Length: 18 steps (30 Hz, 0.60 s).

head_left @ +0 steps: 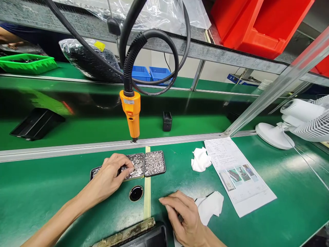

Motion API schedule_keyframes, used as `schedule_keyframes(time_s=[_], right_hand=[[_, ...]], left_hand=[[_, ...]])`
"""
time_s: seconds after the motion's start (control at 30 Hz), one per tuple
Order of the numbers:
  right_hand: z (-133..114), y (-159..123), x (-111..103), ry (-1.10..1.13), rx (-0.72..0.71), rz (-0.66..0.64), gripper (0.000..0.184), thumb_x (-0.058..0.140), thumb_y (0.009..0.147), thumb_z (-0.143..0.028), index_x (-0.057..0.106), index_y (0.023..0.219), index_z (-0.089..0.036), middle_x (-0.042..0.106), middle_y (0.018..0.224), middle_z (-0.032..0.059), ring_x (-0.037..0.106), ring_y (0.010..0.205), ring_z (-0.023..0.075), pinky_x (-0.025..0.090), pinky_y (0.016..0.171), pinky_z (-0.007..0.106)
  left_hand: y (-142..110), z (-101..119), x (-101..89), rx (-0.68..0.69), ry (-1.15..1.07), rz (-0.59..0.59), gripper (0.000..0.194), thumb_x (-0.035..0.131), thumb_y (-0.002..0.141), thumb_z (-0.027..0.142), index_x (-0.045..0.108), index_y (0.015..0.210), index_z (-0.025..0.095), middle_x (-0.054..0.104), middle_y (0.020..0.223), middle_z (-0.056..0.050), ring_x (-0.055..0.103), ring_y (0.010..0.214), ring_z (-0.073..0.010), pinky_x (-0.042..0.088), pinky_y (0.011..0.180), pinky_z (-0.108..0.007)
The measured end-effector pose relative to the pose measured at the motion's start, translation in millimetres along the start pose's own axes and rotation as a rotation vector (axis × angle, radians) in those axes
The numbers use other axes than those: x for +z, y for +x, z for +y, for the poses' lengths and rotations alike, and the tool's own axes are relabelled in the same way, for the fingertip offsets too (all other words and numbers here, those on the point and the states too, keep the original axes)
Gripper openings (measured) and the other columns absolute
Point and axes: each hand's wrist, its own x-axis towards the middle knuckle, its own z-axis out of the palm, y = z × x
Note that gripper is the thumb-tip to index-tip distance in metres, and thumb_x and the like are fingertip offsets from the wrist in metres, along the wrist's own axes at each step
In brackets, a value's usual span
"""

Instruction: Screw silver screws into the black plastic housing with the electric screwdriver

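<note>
My left hand (111, 173) reaches over a tray of shiny flat metal pieces that look like washers (138, 164). Its thumb and fingertips are pinched together at the pieces, and whatever they grip is too small to make out. Directly right of that tray lies a black tray of small metal parts (154, 163); another small tray (94, 171) is partly covered by the left hand. My right hand (186, 218) is over the bench with thumb and forefinger close together; anything between them is hidden. Between the hands sits a round black disc (136, 193) with a thin rim.
An orange electric screwdriver (131, 113) hangs from a black cable above the trays. White cloths (202, 159) and a printed sheet (239, 175) lie to the right. A black bin (151, 236) is at the front edge. Behind the rail, a black box-shaped part (167, 121) stands on a green belt.
</note>
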Motion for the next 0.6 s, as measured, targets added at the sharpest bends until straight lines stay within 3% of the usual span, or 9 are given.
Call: schedule_keyframes(time_s=[0.07, 0.2, 0.3, 0.43, 0.5, 0.6], right_hand=[[1, 0, 0, 0.004, 0.001, -0.001, 0.037, 0.054, 0.097, -0.004, 0.065, 0.129, -0.021, 0.074, 0.098, 0.0064, 0.068, 0.084, 0.0169, 0.055, 0.073, 0.031], [1, -1, 0, 0.014, 0.026, -0.015, 0.038, 0.054, 0.098, -0.004, 0.066, 0.130, -0.022, 0.073, 0.099, 0.0066, 0.068, 0.086, 0.0168, 0.055, 0.074, 0.031], [0, 0, -1, 0.028, 0.042, -0.028, 0.036, 0.054, 0.099, -0.005, 0.067, 0.128, -0.021, 0.074, 0.099, 0.0072, 0.068, 0.087, 0.0168, 0.055, 0.074, 0.031], [-1, 3, -3, 0.051, 0.027, -0.032, 0.035, 0.054, 0.099, -0.005, 0.068, 0.128, -0.019, 0.074, 0.098, 0.0083, 0.068, 0.086, 0.0167, 0.055, 0.074, 0.031], [-1, 3, -3, 0.053, 0.009, -0.027, 0.036, 0.054, 0.099, -0.004, 0.068, 0.128, -0.019, 0.074, 0.097, 0.0079, 0.067, 0.083, 0.0163, 0.055, 0.072, 0.031], [-1, 3, -2, 0.052, -0.007, -0.023, 0.035, 0.054, 0.099, -0.005, 0.068, 0.128, -0.019, 0.074, 0.096, 0.0076, 0.067, 0.082, 0.0162, 0.055, 0.070, 0.030]], left_hand=[[-2, 1, -2.5, -0.052, -0.070, 0.018, 0.031, 0.053, 0.099, 0.053, 0.065, 0.093, 0.026, 0.070, 0.104, -0.004, 0.060, 0.103, -0.0253, 0.044, 0.095, -0.042], [-16, 12, -11.6, -0.166, -0.216, 0.060, 0.038, 0.051, 0.099, 0.062, 0.065, 0.097, 0.026, 0.071, 0.094, -0.003, 0.065, 0.085, -0.0211, 0.053, 0.073, -0.033], [-42, 27, -19.6, -0.187, -0.293, 0.105, 0.034, 0.062, 0.093, 0.062, 0.070, 0.102, 0.030, 0.075, 0.103, 0.000, 0.070, 0.096, -0.0231, 0.058, 0.078, -0.032], [-97, 51, -19.1, 0.070, -0.159, 0.149, 0.011, 0.063, 0.096, 0.041, 0.072, 0.101, 0.035, 0.074, 0.108, 0.000, 0.066, 0.114, -0.0248, 0.057, 0.091, -0.036], [-120, 62, -13.7, 0.226, -0.056, 0.190, 0.015, 0.059, 0.099, 0.031, 0.072, 0.104, 0.036, 0.074, 0.103, -0.002, 0.062, 0.121, -0.0271, 0.055, 0.092, -0.042], [-138, 73, -6.3, 0.423, 0.136, 0.232, 0.016, 0.059, 0.100, 0.030, 0.072, 0.104, 0.037, 0.076, 0.098, 0.000, 0.062, 0.124, -0.0254, 0.054, 0.084, -0.040]])
